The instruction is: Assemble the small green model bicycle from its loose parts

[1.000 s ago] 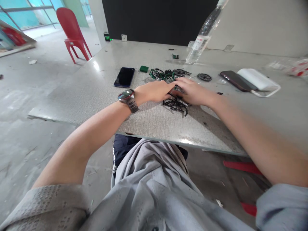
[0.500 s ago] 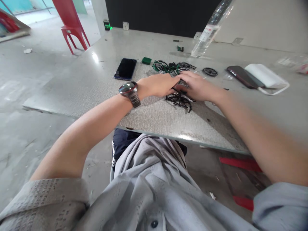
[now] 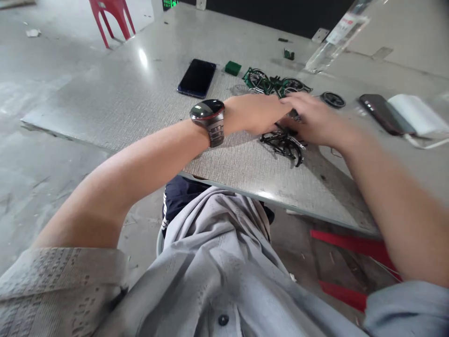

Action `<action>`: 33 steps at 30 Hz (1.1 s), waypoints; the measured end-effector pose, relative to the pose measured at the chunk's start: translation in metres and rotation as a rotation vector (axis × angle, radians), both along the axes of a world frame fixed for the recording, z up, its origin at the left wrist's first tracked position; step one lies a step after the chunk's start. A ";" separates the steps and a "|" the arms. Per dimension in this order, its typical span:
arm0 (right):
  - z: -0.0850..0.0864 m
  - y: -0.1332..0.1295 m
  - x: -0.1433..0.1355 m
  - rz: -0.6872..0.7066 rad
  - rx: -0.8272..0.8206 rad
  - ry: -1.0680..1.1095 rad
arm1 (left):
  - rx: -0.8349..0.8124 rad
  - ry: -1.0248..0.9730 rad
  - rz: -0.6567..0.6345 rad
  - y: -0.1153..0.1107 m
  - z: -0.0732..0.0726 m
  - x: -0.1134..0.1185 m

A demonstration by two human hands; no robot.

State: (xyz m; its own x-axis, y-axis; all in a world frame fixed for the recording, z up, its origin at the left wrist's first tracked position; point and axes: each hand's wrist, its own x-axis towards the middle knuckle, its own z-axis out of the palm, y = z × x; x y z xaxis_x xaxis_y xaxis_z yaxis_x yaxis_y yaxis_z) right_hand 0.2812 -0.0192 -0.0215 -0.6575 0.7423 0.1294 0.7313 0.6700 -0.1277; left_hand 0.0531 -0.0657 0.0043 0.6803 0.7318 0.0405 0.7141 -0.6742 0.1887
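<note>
My left hand, with a watch on its wrist, meets my right hand over the table. The fingers of both are bent together around something small and dark that is mostly hidden. Just below them lies a black miniature bicycle frame, partly under the fingertips. Beyond the hands is a green miniature bicycle with spoked wheels. A loose black wheel lies right of my right hand. Behind my left hand is a small green block.
A phone lies on the grey table at left. At right are a dark case-like object, a white object and a clear plastic bottle. A red chair stands beyond the table.
The camera view has shifted, so the table items appear farther right and mostly higher. Both hands remain together above the black frame.
</note>
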 end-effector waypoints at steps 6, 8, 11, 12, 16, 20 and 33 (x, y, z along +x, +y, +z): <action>0.003 -0.004 -0.004 0.006 -0.011 0.005 | 0.119 0.086 0.032 -0.006 0.010 -0.002; 0.004 -0.005 -0.005 -0.001 -0.009 -0.002 | 0.133 0.107 0.040 -0.006 0.011 -0.002; 0.005 -0.006 -0.007 -0.030 -0.017 0.004 | 0.134 0.109 0.047 -0.004 0.011 -0.001; 0.005 -0.007 -0.007 -0.041 -0.020 0.005 | 0.136 0.108 0.046 -0.004 0.010 0.000; 0.003 -0.004 -0.007 -0.059 -0.030 -0.006 | 0.148 0.108 0.042 -0.003 0.010 0.001; 0.002 -0.002 -0.005 -0.049 -0.058 0.007 | 0.171 0.091 0.026 -0.001 0.011 0.002; 0.004 -0.006 -0.003 -0.040 -0.065 -0.004 | 0.182 0.081 -0.006 0.012 0.008 -0.003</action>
